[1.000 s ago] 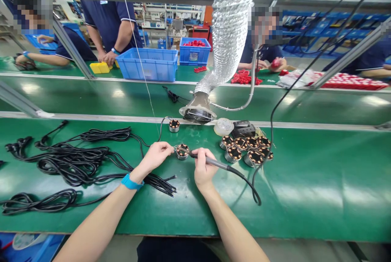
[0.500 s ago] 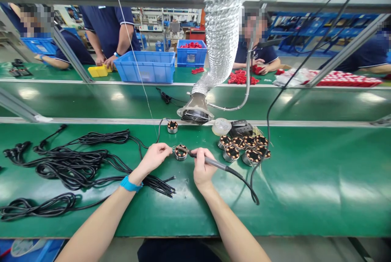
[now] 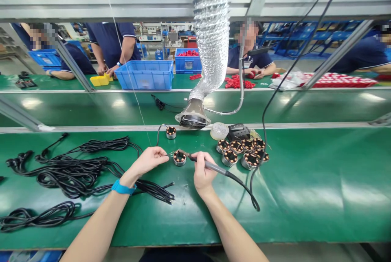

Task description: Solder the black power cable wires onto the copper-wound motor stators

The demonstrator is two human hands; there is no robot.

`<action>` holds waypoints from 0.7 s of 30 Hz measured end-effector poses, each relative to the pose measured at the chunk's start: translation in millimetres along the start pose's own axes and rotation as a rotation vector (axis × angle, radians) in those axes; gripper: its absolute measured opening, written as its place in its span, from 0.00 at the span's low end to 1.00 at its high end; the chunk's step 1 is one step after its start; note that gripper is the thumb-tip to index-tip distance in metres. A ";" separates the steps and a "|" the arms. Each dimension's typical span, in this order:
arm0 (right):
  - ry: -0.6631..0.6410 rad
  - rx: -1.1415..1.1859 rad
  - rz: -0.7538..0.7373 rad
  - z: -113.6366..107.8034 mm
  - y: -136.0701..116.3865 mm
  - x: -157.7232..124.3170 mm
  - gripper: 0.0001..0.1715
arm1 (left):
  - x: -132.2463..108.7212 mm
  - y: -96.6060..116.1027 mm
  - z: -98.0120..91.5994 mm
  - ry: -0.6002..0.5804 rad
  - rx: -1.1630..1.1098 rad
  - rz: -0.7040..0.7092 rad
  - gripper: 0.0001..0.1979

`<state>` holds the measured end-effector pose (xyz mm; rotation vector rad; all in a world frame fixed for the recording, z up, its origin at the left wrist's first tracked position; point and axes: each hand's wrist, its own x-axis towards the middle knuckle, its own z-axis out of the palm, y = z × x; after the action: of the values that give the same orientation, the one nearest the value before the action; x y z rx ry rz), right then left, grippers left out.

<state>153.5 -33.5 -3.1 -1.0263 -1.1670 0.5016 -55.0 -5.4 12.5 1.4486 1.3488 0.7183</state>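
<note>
A small round motor stator with copper windings lies on the green bench. My right hand is closed round a soldering iron, whose tip rests at the stator's top. My left hand pinches a thin solder wire just left of the stator; the wire runs upward from the fingers. A blue band circles my left wrist.
Several more stators cluster to the right, one more stator stands behind. A foil fume duct hangs over the spot. Black cables lie at the left. Across the belt, other people work beside blue bins.
The camera has tilted upward a little, so everything sits lower in the picture. Both hands stay at the stator with the iron and the wire.
</note>
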 end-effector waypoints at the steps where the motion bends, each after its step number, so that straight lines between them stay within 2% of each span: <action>1: 0.003 -0.001 -0.004 -0.3 -0.4 0.3 0.19 | -0.2 1.3 0.1 -0.006 -0.027 -0.030 0.16; 4: 0.006 0.002 -0.009 -1.3 -1.1 0.6 0.18 | 0.5 3.4 5.3 0.026 -0.095 -0.065 0.18; 10: 0.004 -0.022 -0.050 -3.2 -6.6 1.6 0.18 | 5.2 -2.9 24.1 0.192 -0.121 -0.038 0.20; 16: 0.002 -0.037 -0.054 -4.0 -7.4 2.9 0.19 | 7.2 -8.7 27.6 0.214 -0.110 0.008 0.19; 21: 0.023 -0.073 -0.131 -6.9 -11.6 8.8 0.18 | 5.2 -5.7 28.6 0.215 -0.122 -0.003 0.22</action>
<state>161.0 -34.9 11.2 -1.0077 -1.2305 0.3456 -30.2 -8.5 -3.3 1.3009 1.4426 0.9593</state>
